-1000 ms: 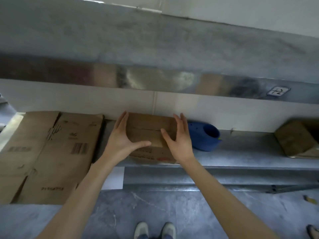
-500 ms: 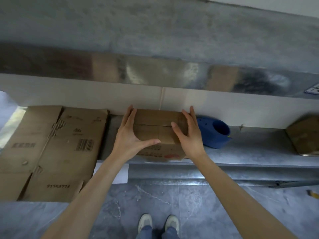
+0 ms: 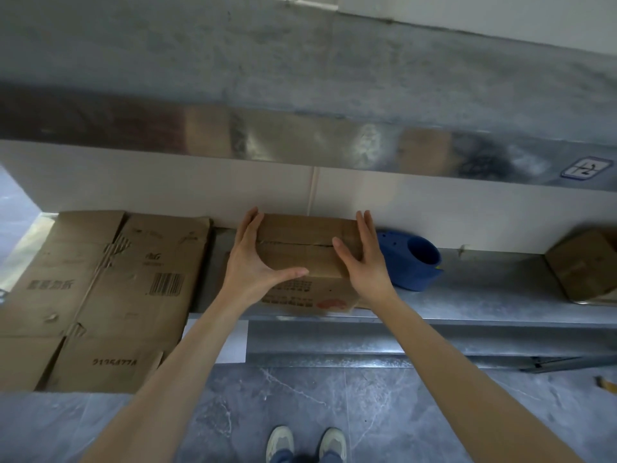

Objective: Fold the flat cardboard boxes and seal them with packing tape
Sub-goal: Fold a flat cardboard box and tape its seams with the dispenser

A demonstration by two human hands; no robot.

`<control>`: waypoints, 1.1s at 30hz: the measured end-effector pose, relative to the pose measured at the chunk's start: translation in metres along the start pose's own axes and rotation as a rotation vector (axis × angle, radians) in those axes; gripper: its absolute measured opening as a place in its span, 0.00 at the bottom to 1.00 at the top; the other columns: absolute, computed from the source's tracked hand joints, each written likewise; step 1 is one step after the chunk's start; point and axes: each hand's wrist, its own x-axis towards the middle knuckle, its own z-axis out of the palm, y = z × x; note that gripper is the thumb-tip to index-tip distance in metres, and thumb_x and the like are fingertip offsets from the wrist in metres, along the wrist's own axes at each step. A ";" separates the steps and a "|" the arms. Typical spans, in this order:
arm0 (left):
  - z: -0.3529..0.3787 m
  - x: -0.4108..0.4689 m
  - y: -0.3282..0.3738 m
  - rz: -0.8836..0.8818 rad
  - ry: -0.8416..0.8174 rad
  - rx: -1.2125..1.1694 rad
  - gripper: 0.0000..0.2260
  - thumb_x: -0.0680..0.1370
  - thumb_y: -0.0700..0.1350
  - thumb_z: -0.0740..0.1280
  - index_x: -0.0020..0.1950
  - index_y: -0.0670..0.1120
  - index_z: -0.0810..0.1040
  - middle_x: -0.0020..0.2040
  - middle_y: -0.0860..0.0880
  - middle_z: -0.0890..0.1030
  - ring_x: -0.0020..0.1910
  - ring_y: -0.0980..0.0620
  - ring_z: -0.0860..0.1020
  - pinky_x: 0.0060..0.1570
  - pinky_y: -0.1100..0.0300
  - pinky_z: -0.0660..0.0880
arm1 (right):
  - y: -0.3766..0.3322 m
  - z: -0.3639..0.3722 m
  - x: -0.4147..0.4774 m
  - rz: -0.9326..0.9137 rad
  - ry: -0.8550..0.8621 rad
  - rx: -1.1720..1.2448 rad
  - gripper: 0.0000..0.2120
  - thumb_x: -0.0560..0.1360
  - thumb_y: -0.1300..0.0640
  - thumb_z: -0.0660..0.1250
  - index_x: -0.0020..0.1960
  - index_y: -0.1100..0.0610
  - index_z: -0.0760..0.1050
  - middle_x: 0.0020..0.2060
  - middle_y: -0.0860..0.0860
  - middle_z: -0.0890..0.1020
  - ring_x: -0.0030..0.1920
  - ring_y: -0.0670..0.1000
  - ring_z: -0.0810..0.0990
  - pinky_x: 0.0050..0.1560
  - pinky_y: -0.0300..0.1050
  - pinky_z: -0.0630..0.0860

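A small folded cardboard box [image 3: 302, 257] stands on the metal shelf [image 3: 467, 295] against the white wall, its two top flaps meeting in a seam. My left hand [image 3: 250, 262] presses flat on the box's left end, thumb stretched along the front edge. Against the right end lies my right hand [image 3: 362, 259], fingers straight and thumb on the top flap. A blue tape dispenser [image 3: 412, 262] sits on the shelf just right of the box. Flat cardboard boxes [image 3: 100, 295] lie stacked at the left.
Another cardboard box [image 3: 584, 265] rests at the far right of the shelf. A metal upper shelf edge [image 3: 300, 142] runs overhead. Below is grey floor with my shoes [image 3: 305, 444]; a white sheet [image 3: 237, 339] hangs under the shelf front.
Both hands have spread slightly apart to the box's ends, with the fingers straighter. The box stays where it was on the shelf.
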 end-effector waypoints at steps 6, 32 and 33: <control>-0.002 -0.002 -0.008 0.129 -0.021 0.150 0.57 0.61 0.75 0.71 0.81 0.48 0.55 0.82 0.58 0.48 0.78 0.62 0.46 0.77 0.54 0.51 | 0.000 0.000 -0.001 -0.124 0.011 -0.073 0.38 0.76 0.37 0.61 0.80 0.48 0.52 0.79 0.37 0.42 0.78 0.39 0.42 0.78 0.45 0.52; 0.000 0.007 -0.022 0.398 -0.010 0.312 0.41 0.70 0.74 0.63 0.76 0.51 0.70 0.77 0.57 0.65 0.80 0.53 0.54 0.76 0.53 0.52 | 0.006 -0.008 0.003 -0.361 -0.110 -0.534 0.34 0.74 0.27 0.53 0.77 0.39 0.60 0.78 0.38 0.57 0.79 0.46 0.43 0.77 0.54 0.55; 0.001 0.007 -0.022 0.390 0.003 0.269 0.41 0.69 0.73 0.65 0.75 0.50 0.71 0.77 0.57 0.66 0.80 0.54 0.54 0.76 0.57 0.53 | 0.006 -0.007 0.003 -0.368 -0.095 -0.511 0.33 0.74 0.29 0.55 0.76 0.40 0.62 0.77 0.37 0.58 0.79 0.46 0.44 0.77 0.53 0.55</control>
